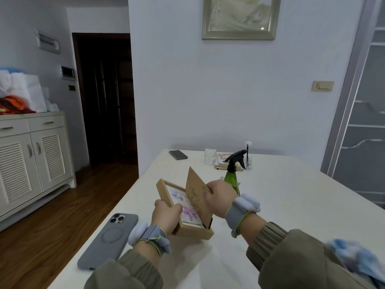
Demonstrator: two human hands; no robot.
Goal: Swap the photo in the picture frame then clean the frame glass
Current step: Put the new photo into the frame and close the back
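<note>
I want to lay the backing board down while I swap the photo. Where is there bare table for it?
The widest bare patch is right of the spray bottle and right hand, out to the table edge. The far middle, around the glass, is crowded. The grey phone fills the near left.

left hand (pixel 166 215) fingers curled in a grip, right hand (pixel 218 197) pinching, both forearms raised forward

Illumination dim, cool, diffuse; a glare spot on the framed wall picture (pixel 239 16) at 12 o'clock; doorway (pixel 106 97) at 10 o'clock nearly black; wide-angle bending at edges; slight overall softness.
</note>
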